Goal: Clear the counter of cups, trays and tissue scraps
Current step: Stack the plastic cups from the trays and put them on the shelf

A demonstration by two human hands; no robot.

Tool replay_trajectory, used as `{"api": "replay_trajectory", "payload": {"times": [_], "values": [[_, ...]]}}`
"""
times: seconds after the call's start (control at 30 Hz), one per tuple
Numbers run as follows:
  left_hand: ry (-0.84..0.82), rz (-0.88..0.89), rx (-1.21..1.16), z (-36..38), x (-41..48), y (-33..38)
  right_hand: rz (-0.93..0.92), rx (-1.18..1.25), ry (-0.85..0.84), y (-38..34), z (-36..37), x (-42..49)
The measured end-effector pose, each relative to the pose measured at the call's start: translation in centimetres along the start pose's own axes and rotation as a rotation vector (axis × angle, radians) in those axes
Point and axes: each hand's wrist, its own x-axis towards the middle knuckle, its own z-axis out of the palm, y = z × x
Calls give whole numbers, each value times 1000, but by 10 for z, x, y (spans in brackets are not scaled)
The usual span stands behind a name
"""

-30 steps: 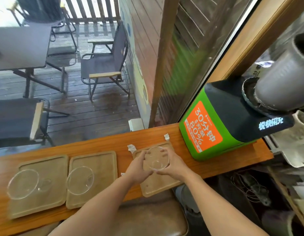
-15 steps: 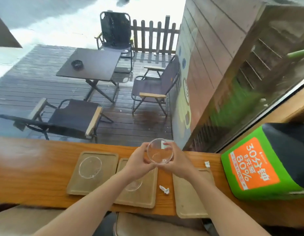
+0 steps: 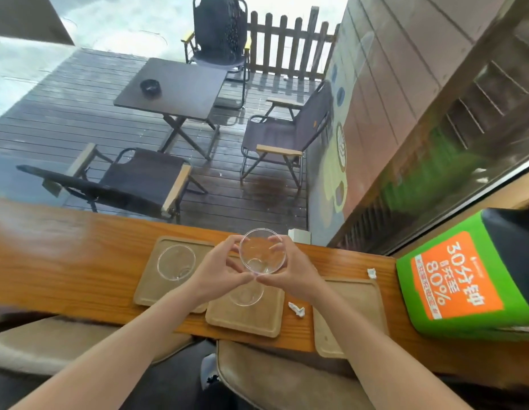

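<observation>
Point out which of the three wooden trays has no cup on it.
The rightmost tray, beside the green box, is bare. The left tray and middle tray each carry a clear cup.

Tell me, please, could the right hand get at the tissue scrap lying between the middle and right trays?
Probably not yet: the right hand shares the lifted clear cup with the left hand. The tissue scrap lies uncovered just below it.

Held cup (image 3: 262,251) moved leftward, now over middle tray (image 3: 245,318).
</observation>
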Motion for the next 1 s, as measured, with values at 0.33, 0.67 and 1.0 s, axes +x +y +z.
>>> {"api": "replay_trajectory", "payload": {"times": [0.33,0.67,1.0], "values": [[16,-25,88,0,-13,-34,50,-57,-71,7,26,2],[-1,-101,178,5,-23,-71,51,-229,-112,17,46,5],[-36,-176,181,19,-19,-95,101,-212,-111,37,62,11]]}}
